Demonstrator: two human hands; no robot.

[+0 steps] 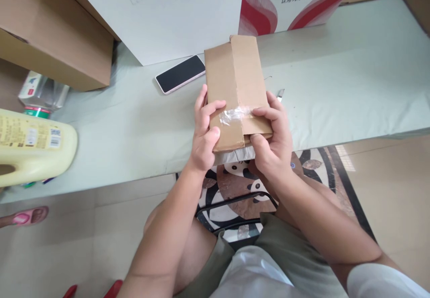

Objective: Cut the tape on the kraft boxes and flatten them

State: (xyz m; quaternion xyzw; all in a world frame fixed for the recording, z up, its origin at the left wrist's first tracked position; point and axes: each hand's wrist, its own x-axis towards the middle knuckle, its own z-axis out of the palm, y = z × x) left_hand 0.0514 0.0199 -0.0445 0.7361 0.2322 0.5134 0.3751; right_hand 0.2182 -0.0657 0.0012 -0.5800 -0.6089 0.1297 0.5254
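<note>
A small brown cardboard box (220,76) is held tilted over the table's front edge, between my two hands. Its top flaps meet along a lengthwise seam, and a crumpled strip of clear tape (231,115) lies across that seam near the close end. My left hand (205,132) grips the left side, with fingers and thumb on the top and edge. My right hand (275,130) clasps the right near corner; its thumb is at a gap below the end flap. Behind the left side of the box lies a phone (180,74), screen up.
A pale cloth covers the table (134,132). White and red cartons (188,15) stand at the back. At left are a brown carton (60,33), a clear bottle (43,94) and a yellow jug (36,145). A small metal blade-like piece (281,94) lies right of the box. Someone's foot (32,216) shows below left.
</note>
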